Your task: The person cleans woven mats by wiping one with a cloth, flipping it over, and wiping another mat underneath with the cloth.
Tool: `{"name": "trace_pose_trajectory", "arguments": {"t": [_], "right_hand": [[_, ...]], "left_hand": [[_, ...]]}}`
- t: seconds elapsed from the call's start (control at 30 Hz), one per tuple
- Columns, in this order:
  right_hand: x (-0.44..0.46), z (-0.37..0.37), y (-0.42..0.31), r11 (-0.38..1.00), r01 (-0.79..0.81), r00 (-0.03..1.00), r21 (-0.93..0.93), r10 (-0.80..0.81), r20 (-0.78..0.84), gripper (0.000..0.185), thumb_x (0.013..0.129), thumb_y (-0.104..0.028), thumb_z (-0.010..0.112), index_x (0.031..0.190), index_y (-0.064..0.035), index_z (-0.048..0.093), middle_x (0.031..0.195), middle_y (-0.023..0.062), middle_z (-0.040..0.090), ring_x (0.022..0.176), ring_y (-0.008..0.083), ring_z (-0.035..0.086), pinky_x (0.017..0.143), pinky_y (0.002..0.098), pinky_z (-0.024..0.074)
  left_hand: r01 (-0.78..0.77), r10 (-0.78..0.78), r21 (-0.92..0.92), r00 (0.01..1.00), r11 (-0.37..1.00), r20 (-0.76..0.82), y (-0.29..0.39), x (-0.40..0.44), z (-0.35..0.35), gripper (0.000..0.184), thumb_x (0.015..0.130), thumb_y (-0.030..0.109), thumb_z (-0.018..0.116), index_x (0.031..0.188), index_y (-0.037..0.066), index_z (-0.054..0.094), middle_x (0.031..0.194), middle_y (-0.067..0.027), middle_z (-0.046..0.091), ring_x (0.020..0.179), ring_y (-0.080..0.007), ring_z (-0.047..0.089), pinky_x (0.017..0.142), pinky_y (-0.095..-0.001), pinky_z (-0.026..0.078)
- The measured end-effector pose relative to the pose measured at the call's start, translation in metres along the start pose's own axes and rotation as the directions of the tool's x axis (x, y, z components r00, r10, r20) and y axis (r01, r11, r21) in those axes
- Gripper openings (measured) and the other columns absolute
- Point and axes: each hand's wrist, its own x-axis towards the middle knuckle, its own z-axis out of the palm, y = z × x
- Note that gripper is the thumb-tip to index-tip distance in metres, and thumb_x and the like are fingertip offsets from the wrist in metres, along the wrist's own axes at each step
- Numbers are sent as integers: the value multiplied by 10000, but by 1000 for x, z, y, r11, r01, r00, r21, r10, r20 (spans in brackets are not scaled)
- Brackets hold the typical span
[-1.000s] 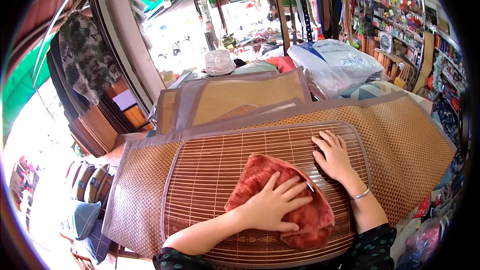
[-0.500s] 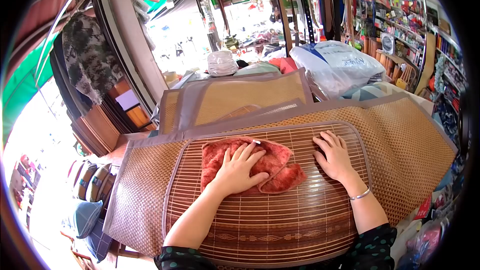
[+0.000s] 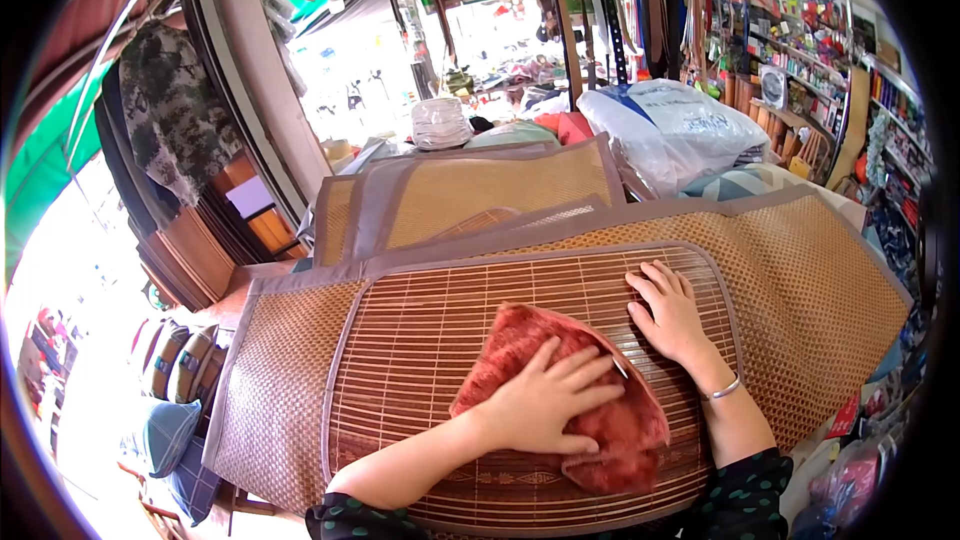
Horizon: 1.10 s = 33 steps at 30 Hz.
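Red plush cloth (image 3: 632, 424) on slatted bamboo mat (image 3: 415, 360), beneath flat, splayed, unclenched left hand (image 3: 553, 397); likely soft, light, limp: grasp by edge. On mat's right side, loosely spread, empty right hand (image 3: 668, 318).

Lays the bare left hand (image 3: 545, 405) palm down, with fingers fanned and left forearm (image 3: 415, 458) slanting in; rests the bare right hand (image 3: 668, 322) forward and right of it, fingers loosely parted.

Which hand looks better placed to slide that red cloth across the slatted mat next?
Probably the left hand: it lies spread on the red cloth, atop the slatted mat. The right hand rests on the mat, apart from the cloth.
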Motion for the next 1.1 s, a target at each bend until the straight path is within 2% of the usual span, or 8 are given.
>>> {"name": "trace_pose_trajectory", "arguments": {"t": [0.33, 0.6, 0.67, 0.77, 0.87, 0.93, 1.03, 1.1], "right_hand": [[0, 0, -1, 1000, -10, 1000, -1, 10, 14, 430, 924, -303, 600, 1311, -117, 591, 1403, 158, 519, 1377, 337, 397, 1149, 505, 271], [2, -10, -3, 1000, 22, 999, 1, -22, 28, 429, 921, -268, 613, 1308, -82, 591, 1387, 176, 531, 1363, 343, 419, 1142, 488, 299], [4, -31, -24, 798, 21, 999, 602, -42, 21, 449, 926, -245, 608, 1320, -32, 571, 1364, 189, 548, 1329, 350, 464, 1122, 464, 350], [-1, -54, -64, 750, 321, 913, 578, -408, 23, 541, 916, -256, 612, 1377, 8, 510, 1423, 222, 493, 1317, 383, 470, 1121, 463, 352], [-13, -59, -103, 627, 359, 872, 691, -489, -10, 750, 888, -452, 652, 1472, -45, 415, 1479, 246, 422, 1380, 413, 384, 1141, 488, 299], [-28, -45, -112, 742, 443, 795, 504, -585, 163, 796, 868, -545, 648, 1488, -103, 416, 1498, 241, 402, 1414, 394, 346, 1144, 547, 251], [-39, -25, -114, 798, 515, 777, 314, -589, 221, 765, 849, -611, 614, 1437, -135, 494, 1485, 184, 448, 1437, 337, 328, 1148, 598, 168], [-35, -23, -108, 834, 458, 818, 308, -531, 221, 724, 837, -605, 610, 1377, -125, 562, 1467, 166, 476, 1423, 325, 350, 1146, 613, 137]], "left_hand": [[518, -506, 27, 845, 855, -175, -70, -27, -14, 734, 847, 544, 644, 1451, 171, 458, 1556, -147, 344, 1449, -342, 301, 1157, -631, 194], [183, -183, 49, 983, 982, -3, 0, 1, -9, 764, 870, 584, 603, 1495, 193, 402, 1579, -193, 281, 1476, -376, 237, 1146, -676, 172], [90, -89, 13, 993, 996, -79, 9, 5, 3, 794, 863, 566, 635, 1507, 182, 376, 1563, -196, 282, 1472, -372, 241, 1139, -677, 192], [-67, -34, -252, 926, 965, -375, -7, 2, -12, 478, 812, 254, 718, 1258, 113, 621, 1464, -183, 435, 1396, -352, 385, 1113, -638, 265], [11, -99, -175, 857, 984, -506, -50, -20, -35, 379, 792, 95, 654, 1170, 105, 679, 1237, -146, 642, 1266, -303, 546, 1110, -586, 301], [213, -365, -319, 743, 923, -560, -72, -28, -37, 380, 841, 131, 641, 1220, 111, 663, 1224, -154, 659, 1279, -313, 541, 1140, -551, 289], [602, -617, -156, 718, 783, -322, -108, -48, -18, 509, 938, 351, 607, 1391, 130, 539, 1474, -181, 472, 1428, -328, 362, 1186, -550, 204], [648, -649, -106, 711, 754, -272, -111, -53, -14, 539, 949, 384, 580, 1422, 136, 503, 1514, -190, 409, 1452, -324, 313, 1193, -544, 187]]}}
